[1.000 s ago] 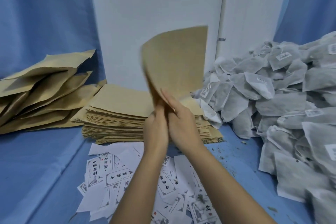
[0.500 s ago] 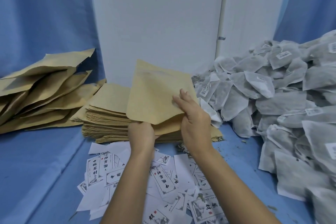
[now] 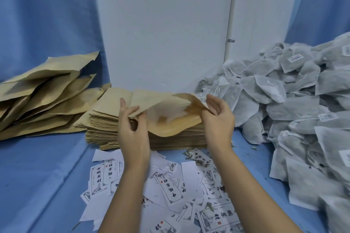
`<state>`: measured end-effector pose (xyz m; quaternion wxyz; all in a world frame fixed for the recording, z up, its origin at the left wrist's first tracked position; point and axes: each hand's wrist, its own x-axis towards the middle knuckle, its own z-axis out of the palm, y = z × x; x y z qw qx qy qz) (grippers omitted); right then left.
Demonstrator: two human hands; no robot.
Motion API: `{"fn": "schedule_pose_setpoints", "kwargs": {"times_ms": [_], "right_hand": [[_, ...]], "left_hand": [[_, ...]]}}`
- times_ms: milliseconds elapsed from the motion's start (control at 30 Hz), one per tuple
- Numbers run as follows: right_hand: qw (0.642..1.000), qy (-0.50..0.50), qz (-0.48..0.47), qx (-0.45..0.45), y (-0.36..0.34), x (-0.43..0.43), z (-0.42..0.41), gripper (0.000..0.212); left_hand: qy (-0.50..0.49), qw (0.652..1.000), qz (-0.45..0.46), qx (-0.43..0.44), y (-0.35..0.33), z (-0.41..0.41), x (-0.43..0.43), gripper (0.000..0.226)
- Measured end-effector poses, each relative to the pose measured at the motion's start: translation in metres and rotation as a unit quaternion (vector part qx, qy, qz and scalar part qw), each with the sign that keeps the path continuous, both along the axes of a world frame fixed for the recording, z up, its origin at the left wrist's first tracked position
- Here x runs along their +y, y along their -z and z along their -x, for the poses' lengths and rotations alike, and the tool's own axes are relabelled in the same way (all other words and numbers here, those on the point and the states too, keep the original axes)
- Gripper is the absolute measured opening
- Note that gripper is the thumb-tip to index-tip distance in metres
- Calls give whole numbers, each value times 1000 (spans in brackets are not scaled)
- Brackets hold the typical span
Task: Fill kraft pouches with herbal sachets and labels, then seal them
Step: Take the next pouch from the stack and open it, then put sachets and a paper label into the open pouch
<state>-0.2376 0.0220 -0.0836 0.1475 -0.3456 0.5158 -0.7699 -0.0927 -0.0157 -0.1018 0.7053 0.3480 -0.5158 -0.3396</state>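
Note:
A kraft pouch (image 3: 166, 108) lies over the stack of flat pouches (image 3: 106, 121), its mouth pulled apart toward me so the pale inside shows. My left hand (image 3: 132, 128) pinches the pouch's left edge between thumb and fingers. My right hand (image 3: 217, 119) pinches the right edge, which curls up. Grey herbal sachets (image 3: 295, 111) are heaped at the right. White printed labels (image 3: 170, 189) lie scattered in front of the stack, under my forearms.
Filled kraft pouches (image 3: 41, 96) are piled at the left on the blue cloth (image 3: 37, 176). A white panel (image 3: 162, 28) stands behind the stack. Dry herb crumbs lie near the labels at the right.
The pouch came down from held upright in the air to low over the stack. My hands moved apart to its two edges and pulled its mouth apart.

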Motion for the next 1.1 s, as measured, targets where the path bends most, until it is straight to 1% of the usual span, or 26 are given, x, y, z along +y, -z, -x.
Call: {"fn": "schedule_pose_setpoints", "kwargs": {"times_ms": [33,67,133,200,300,333,400,467,600,700,800,867,933,1000,1100], "right_hand": [[1000,4,7,-1,-1,0,0,47],[1000,6,11,3,-2,0,0,48],[1000,6,10,13,-1,-1,0,51],[1000,1,2,23,1,-1,-2,53],[999,0,-3,32,2,0,-5,44],[999,1,1,34,2,1,-6,42],[999,-4,11,32,1,0,-7,41],[1000,-7,12,25,2,0,-6,38],[999,-23,31,-35,2,-1,-3,15],[996,-50,62,-49,1,-2,2,32],[992,-25,94,-79,2,-5,13,31],[993,26,55,-100,3,-10,28,30],[993,69,-23,-90,6,-19,43,30],[989,92,-83,-82,7,-29,60,31],[982,104,-146,-59,6,-46,82,37]], "left_hand": [[-30,999,16,-36,1,0,0,16],[-56,995,36,-68,3,1,1,18],[-79,990,64,-95,5,4,3,20],[-69,990,66,-100,7,8,2,17],[-45,985,82,-144,7,12,2,38],[-45,982,96,-155,6,13,2,41],[-51,977,125,-167,6,15,2,37],[-49,974,142,-168,6,16,3,33],[-24,985,124,-120,4,22,10,44],[-39,984,131,-115,2,28,14,44],[-47,988,108,-96,-2,31,11,46],[-51,991,89,-89,-7,33,7,50],[-49,993,77,-80,-15,36,1,58],[-47,993,78,-73,-22,41,-4,60],[-46,994,81,-62,-28,48,-14,58]]}}
